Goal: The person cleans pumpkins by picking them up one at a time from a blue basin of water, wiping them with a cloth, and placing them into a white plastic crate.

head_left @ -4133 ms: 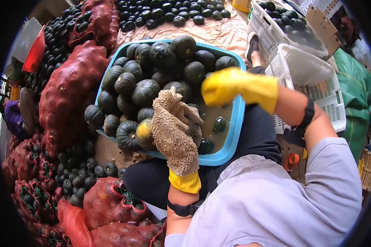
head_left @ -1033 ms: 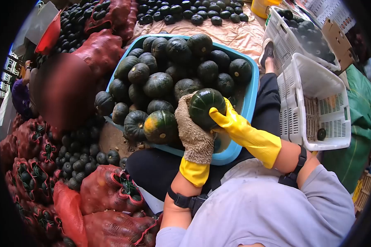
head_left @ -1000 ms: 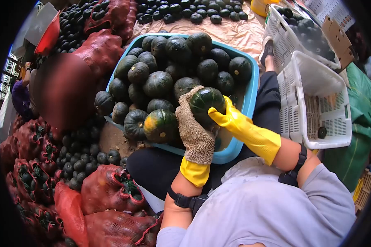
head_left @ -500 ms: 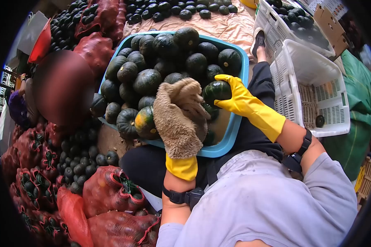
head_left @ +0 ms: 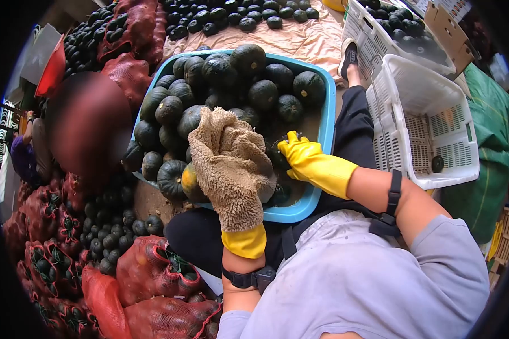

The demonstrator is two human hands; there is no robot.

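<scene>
A light blue tub (head_left: pixel 329 107) holds many dark green kabocha squashes (head_left: pixel 201 70), with murky water showing at its near right. A brown fleecy cloth mitt (head_left: pixel 232 164) covers my left hand over a yellow rubber glove (head_left: pixel 246 242); the mitt hides the fingers, at the near side of the tub. My right hand (head_left: pixel 305 158), in a yellow rubber glove, is closed around a dark squash (head_left: pixel 276 155) low in the tub beside the mitt. Most of that squash is hidden by the glove and mitt. An orange-patched squash (head_left: pixel 190 182) lies left of the mitt.
Right of my leg stands a white plastic crate (head_left: pixel 435 113) with one small squash (head_left: pixel 437 164) inside. Behind it, another white crate (head_left: pixel 367 42) holds several squashes. Red mesh sacks (head_left: pixel 153 271) crowd the left. Squashes line a tan sheet (head_left: pixel 305 39) beyond the tub.
My right hand has lowered a squash from above the tub's contents toward the water and turned over it. The mitt on my left hand has shifted slightly left.
</scene>
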